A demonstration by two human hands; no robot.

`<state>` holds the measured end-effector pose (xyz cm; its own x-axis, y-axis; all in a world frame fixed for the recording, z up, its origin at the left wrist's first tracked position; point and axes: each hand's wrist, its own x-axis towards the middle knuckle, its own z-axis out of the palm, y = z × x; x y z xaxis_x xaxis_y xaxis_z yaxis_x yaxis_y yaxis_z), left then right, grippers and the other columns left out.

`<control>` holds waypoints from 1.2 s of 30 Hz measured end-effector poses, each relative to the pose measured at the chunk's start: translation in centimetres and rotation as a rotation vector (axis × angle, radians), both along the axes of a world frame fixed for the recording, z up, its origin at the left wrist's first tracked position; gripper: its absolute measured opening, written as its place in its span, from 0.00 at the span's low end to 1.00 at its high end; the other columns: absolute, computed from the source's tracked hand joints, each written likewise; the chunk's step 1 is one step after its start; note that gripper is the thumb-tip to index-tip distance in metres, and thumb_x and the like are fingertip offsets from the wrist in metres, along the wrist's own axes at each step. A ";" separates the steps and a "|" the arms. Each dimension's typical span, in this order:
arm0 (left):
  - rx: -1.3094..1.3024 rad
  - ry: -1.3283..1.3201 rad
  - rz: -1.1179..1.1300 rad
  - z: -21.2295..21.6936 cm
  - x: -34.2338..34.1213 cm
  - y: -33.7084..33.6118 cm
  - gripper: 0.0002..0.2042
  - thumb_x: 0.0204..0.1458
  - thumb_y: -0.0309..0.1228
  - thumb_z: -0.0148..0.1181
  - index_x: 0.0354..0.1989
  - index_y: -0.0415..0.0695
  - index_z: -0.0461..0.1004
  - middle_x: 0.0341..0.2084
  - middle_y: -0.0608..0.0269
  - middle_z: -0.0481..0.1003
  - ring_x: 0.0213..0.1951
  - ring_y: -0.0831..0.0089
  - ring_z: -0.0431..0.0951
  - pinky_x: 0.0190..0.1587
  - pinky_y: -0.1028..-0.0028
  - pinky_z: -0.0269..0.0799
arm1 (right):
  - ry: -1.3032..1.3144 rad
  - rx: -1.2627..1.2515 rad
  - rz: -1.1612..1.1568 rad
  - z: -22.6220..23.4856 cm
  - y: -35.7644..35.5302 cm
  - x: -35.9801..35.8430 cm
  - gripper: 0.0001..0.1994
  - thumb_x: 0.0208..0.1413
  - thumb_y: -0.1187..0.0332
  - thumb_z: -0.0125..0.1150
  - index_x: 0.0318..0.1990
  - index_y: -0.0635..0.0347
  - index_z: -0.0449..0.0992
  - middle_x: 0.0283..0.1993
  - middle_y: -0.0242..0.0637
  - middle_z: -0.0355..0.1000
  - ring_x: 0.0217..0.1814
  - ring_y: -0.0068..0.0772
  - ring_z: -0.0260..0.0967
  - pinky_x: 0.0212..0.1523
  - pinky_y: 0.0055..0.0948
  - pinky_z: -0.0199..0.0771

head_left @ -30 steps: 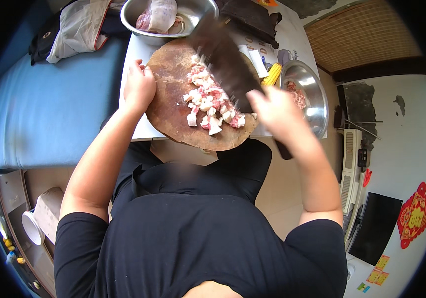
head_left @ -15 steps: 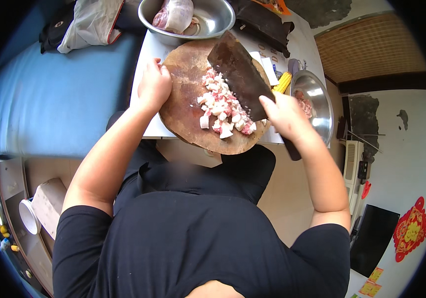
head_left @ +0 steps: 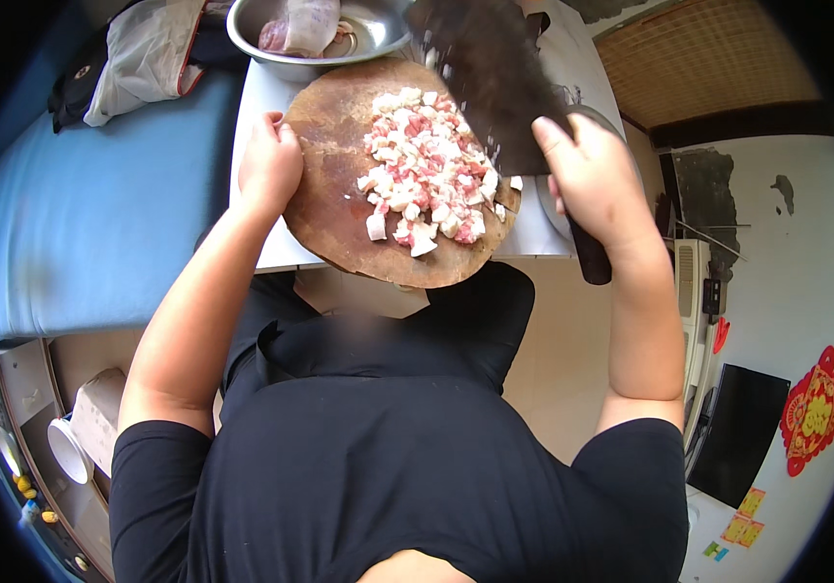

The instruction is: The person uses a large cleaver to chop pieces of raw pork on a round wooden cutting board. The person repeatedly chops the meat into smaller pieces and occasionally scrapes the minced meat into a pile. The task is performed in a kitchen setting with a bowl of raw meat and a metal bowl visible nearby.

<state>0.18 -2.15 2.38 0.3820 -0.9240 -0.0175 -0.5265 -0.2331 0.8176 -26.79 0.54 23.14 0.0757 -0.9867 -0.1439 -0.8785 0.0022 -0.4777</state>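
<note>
A round wooden chopping board [head_left: 324, 219] lies on the white table, with diced pink and white meat [head_left: 422, 165] heaped over its middle and right side. My left hand [head_left: 271, 167] grips the board's left rim, thumb on top and fingers against the edge. In my right hand [head_left: 594, 175] is the handle of a broad dark cleaver [head_left: 494, 83]. Its blade, smeared by motion, is lifted over the far right of the board, apart from the heap. Small bits of meat cling to the blade or fly near its edge.
Beyond the board stands a metal bowl [head_left: 378, 44] with a large piece of raw meat [head_left: 308, 27] inside. A second metal bowl [head_left: 555, 212] is mostly hidden behind my right hand and the cleaver. To the left is a blue padded surface [head_left: 106, 223] bearing a white bag [head_left: 140, 63].
The cleaver has risen off the board and swung up and to the right with my right hand. More of the diced meat shows where the blade was. My left hand keeps its hold.
</note>
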 end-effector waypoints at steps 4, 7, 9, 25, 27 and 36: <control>0.012 -0.008 -0.018 -0.1 -0.5 -0.3 0.18 0.57 0.35 0.41 0.51 0.39 0.64 0.44 0.48 0.73 0.48 0.54 0.72 0.51 0.64 0.65 | 0.148 -0.080 0.062 -5.5 0.2 -1.2 0.20 0.58 0.55 0.46 0.39 0.67 0.72 0.34 0.56 0.72 0.40 0.55 0.71 0.41 0.41 0.71; 0.044 -0.008 -0.033 0.5 -1.0 -0.3 0.17 0.56 0.35 0.41 0.51 0.39 0.64 0.45 0.48 0.73 0.48 0.54 0.73 0.51 0.64 0.65 | 0.286 0.032 0.133 -5.4 -0.5 -1.6 0.21 0.59 0.54 0.44 0.39 0.66 0.72 0.37 0.55 0.73 0.43 0.55 0.70 0.46 0.41 0.70; 0.087 -0.018 -0.017 0.9 -0.7 0.0 0.17 0.56 0.35 0.41 0.50 0.39 0.64 0.45 0.49 0.73 0.48 0.55 0.73 0.51 0.64 0.65 | 0.307 0.062 0.134 -2.2 -0.5 -0.3 0.21 0.58 0.54 0.43 0.42 0.65 0.72 0.38 0.54 0.73 0.43 0.54 0.70 0.46 0.40 0.70; -0.035 0.021 -0.005 -0.3 0.0 0.0 0.16 0.56 0.34 0.41 0.48 0.38 0.66 0.41 0.45 0.74 0.45 0.51 0.73 0.49 0.63 0.66 | -0.023 -0.054 0.027 -1.7 2.3 0.2 0.21 0.58 0.56 0.46 0.52 0.64 0.68 0.29 0.51 0.73 0.35 0.53 0.71 0.39 0.40 0.70; -0.034 0.030 -0.018 -0.2 -0.6 -0.3 0.16 0.56 0.34 0.41 0.48 0.38 0.66 0.41 0.45 0.74 0.45 0.52 0.73 0.49 0.63 0.66 | 0.309 0.118 0.068 -4.0 2.2 1.4 0.20 0.58 0.55 0.45 0.46 0.64 0.71 0.35 0.53 0.73 0.41 0.54 0.70 0.44 0.41 0.69; -0.014 -0.009 0.015 -0.2 -0.1 0.1 0.16 0.57 0.34 0.40 0.49 0.38 0.66 0.43 0.44 0.73 0.46 0.51 0.73 0.50 0.63 0.66 | -0.069 0.000 0.092 -1.1 2.8 1.2 0.19 0.57 0.57 0.48 0.42 0.66 0.72 0.36 0.55 0.72 0.42 0.54 0.70 0.42 0.39 0.70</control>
